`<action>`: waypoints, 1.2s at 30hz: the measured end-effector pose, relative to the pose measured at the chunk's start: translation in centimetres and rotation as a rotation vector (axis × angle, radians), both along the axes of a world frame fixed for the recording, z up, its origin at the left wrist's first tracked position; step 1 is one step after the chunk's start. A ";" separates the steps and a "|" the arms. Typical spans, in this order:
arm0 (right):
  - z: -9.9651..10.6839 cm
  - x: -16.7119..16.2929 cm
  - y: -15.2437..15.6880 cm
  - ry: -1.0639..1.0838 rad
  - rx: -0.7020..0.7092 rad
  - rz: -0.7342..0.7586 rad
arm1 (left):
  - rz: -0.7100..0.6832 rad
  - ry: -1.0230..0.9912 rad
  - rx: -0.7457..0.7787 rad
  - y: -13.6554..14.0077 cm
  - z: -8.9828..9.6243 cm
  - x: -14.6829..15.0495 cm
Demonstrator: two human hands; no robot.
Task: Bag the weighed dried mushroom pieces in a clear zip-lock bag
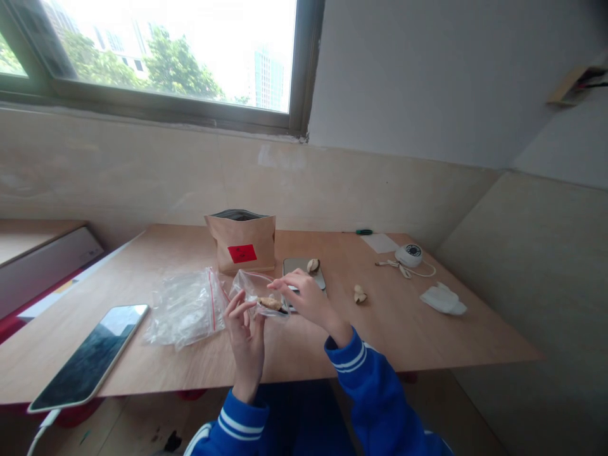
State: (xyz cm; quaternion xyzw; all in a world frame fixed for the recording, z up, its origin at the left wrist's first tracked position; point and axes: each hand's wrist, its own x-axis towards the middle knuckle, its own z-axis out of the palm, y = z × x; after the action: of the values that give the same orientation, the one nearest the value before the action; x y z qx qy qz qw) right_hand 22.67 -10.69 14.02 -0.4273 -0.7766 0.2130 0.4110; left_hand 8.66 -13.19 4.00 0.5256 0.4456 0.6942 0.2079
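In front of me a small clear plastic bag [247, 283] is held up between my hands. Inside it shows a pale brown dried piece [270, 303], which looks like a dried mushroom. My left hand [244, 326] grips the bag's left side between thumb and fingers. At the bag's upper right edge, my right hand [306, 297] has its fingers bent and pinched together on the plastic. Just behind that hand lies a flat grey scale [293, 266], partly hidden, carrying another mushroom-like piece [313, 266]. A further similar piece [360, 295] rests on the table to the right.
Behind the bag stands an open brown paper pouch [244, 244] with a red label. A stack of clear zip bags [185, 307] and a phone [92, 358] on a cable lie left. Rightward are a white round device [408, 254], crumpled tissue [443, 299], paper [380, 243] and a green-handled screwdriver [363, 232].
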 end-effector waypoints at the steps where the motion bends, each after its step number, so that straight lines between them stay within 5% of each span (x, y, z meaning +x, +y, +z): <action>1: -0.3 0.6 0.4 0.023 0.042 -0.033 | 0.003 -0.004 -0.007 0.0 -0.1 0.0; 6: -4.0 4.3 4.4 -0.040 0.103 -0.466 | 0.002 -0.030 -0.019 0.0 -0.3 -0.1; 12: -7.9 5.8 7.5 -0.324 -0.034 -0.568 | -0.023 -0.052 -0.034 -0.1 -0.3 0.1; 16: -6.3 4.5 6.7 -0.047 -0.048 -0.549 | -0.001 -0.010 -0.043 0.1 -0.2 0.1; 19: -3.8 2.6 4.8 0.468 -0.227 -0.341 | 0.004 0.003 -0.048 0.5 -0.2 0.2; 21: -2.1 1.0 3.3 0.596 -0.380 -0.148 | 0.001 0.023 -0.045 0.6 -0.3 0.3; 24: -0.6 -1.0 1.4 0.412 -0.415 -0.052 | 0.033 0.071 -0.011 0.5 -0.4 0.5; 29: -0.4 -3.4 0.3 -0.166 -0.083 -0.358 | 0.128 0.147 0.074 -0.1 -0.7 0.6; 32: -0.4 -4.5 0.3 -0.282 0.006 -0.433 | 0.156 0.160 0.066 -0.3 -0.8 0.7; 36: 0.2 -4.2 -0.1 -0.062 -0.016 -0.106 | 0.167 0.070 0.012 -0.5 -0.5 0.8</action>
State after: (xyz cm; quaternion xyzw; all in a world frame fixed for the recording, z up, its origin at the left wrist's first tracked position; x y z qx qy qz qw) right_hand 18.51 -10.83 14.26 -0.4776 -0.7635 0.1837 0.3941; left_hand 9.45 -13.66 3.51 0.5120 0.4907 0.6928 0.1305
